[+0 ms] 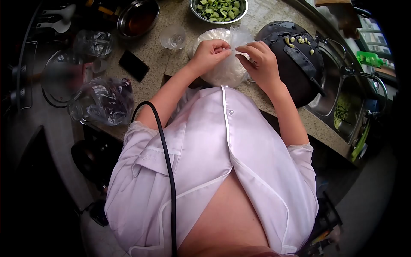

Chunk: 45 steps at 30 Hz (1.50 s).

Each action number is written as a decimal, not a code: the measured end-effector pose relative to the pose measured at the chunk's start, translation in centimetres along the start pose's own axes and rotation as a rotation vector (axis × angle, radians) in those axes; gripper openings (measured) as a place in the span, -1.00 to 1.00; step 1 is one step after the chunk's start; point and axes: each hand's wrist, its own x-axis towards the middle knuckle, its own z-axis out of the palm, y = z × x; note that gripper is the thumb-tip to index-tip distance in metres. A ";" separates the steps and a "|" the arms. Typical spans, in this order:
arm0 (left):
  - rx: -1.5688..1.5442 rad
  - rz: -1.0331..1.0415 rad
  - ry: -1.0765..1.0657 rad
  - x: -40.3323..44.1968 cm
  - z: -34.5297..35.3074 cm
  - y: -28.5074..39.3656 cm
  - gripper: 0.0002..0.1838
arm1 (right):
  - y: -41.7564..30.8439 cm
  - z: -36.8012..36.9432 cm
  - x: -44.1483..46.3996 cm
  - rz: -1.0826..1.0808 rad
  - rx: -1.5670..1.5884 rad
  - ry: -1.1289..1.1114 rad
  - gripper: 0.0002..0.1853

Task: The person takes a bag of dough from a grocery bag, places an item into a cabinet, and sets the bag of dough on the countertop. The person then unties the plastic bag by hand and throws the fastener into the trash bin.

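A clear plastic bag [222, 76] with pale, whitish contents sits at the counter's front edge, close to my body. My left hand [210, 56] is closed in a pinch on the gathered top of this bag. From the other side, my right hand [262, 62] holds the same thin plastic with curled fingertips; a small gap shows between its thumb and index finger. What exactly lies under the fingertips is too small to make out.
Beyond the bag stands a metal bowl of chopped green vegetable [218, 10]. Garlic cloves [299, 40] and a cleaver [303, 62] lie on a dark round board [274, 36], beside the sink [319, 105]. Leftward are a plastic cup [173, 37], phone [133, 65] and bowl of brown liquid [139, 19].
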 end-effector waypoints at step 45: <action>-0.035 -0.074 -0.213 2.0 -1.0 -0.4 -0.91 | 3.3 1.2 5.2 -0.896 -0.501 -0.513 -0.86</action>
